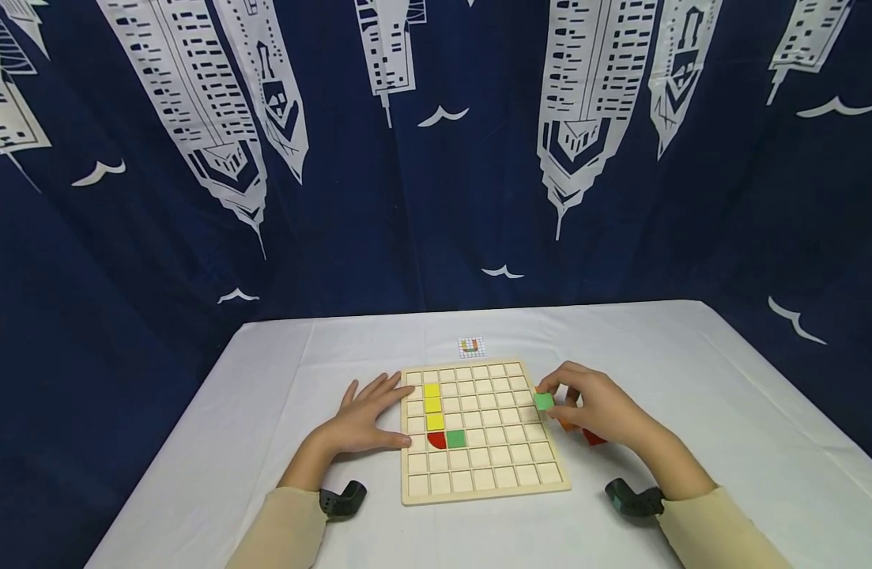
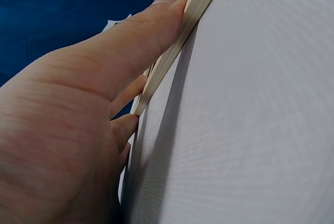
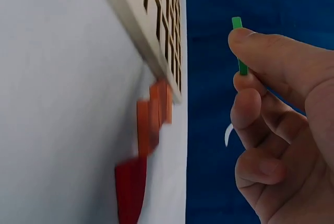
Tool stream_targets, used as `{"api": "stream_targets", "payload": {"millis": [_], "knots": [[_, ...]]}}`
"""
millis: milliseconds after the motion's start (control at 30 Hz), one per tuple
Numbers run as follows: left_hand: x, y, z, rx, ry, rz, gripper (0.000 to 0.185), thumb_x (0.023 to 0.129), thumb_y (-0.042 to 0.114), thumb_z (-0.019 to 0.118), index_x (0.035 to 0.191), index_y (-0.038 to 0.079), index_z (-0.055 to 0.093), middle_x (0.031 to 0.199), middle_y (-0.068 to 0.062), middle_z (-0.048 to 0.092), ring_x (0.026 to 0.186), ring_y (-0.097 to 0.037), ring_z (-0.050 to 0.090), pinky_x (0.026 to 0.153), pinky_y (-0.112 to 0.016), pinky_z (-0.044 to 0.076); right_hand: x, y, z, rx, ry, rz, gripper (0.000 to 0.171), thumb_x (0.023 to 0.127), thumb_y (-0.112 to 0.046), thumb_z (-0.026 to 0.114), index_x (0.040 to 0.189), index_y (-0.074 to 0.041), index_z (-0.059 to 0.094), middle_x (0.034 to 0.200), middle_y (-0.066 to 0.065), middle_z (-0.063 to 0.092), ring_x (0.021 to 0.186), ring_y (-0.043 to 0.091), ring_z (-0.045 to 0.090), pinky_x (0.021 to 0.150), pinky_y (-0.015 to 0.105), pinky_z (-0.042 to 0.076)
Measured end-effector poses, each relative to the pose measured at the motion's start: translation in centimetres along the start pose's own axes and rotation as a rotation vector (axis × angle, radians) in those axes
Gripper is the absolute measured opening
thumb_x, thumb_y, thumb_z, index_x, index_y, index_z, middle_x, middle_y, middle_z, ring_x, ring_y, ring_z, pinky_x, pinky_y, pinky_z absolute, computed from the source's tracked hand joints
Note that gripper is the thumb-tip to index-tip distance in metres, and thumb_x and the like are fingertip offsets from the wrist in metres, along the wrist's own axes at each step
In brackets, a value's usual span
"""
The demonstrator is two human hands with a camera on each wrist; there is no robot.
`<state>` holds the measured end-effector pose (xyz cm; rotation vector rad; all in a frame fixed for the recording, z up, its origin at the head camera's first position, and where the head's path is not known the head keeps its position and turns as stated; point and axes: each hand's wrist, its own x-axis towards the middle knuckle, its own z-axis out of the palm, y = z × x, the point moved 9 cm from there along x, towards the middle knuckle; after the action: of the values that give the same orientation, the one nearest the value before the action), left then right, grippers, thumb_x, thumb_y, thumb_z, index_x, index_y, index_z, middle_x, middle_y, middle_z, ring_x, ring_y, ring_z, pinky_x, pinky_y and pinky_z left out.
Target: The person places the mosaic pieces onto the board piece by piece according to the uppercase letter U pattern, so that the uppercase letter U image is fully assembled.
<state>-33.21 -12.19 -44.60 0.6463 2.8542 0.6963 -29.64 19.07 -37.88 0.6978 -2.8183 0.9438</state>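
1. White cloth covers the table (image 1: 692,371), which fills the lower half of the head view, with a dark blue curtain (image 1: 436,197) printed with white towers and birds behind it.
2. Pale wood makes up the grid board (image 1: 481,431), lying at lower centre of the frame; three yellow squares (image 1: 432,405) stand in a column in its left part, with a red quarter-round piece (image 1: 436,439) and a green square (image 1: 455,438) side by side just below them.
3. Left hand (image 1: 368,419) lies flat and spread on the cloth, fingertips touching the board's left edge; the left wrist view shows the thumb (image 2: 156,12) pressed along that rim.
4. Right hand (image 1: 595,411) sits just right of the board, thumb and forefinger pinching a green tile (image 1: 544,401) (image 3: 239,44) by its thin edges, held above the board's right margin.
5. Judging by its look, the tile is thin, stiff and light, probably painted wood with a smooth face, so an edge pinch suits it; it may slip if gripped loosely.
6. Orange and red loose pieces (image 3: 148,130) lie on the cloth beside the board's right edge, under the right hand.
7. Small pattern card (image 1: 471,345) lies beyond the board's far edge; it shows a coloured U shape on a grid. No readable writing or brand shows anywhere.
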Motion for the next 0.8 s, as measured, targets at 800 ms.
{"api": "stream_targets", "payload": {"millis": [800], "knots": [[0.1,0.1,0.0,0.008,-0.017,0.021,0.088,0.071,0.06,0.073,0.147,0.031,0.038,0.162,0.0,0.018,0.152,-0.026,0.007,0.118,-0.06,-0.009,2.0,-4.8,2.7,-0.048,-0.026,-0.116,0.027,0.077,-0.024,0.08,0.101,-0.024,0.068,0.09,-0.007,0.062,0.063,0.001,0.046,0.057,0.016,0.043]]}}
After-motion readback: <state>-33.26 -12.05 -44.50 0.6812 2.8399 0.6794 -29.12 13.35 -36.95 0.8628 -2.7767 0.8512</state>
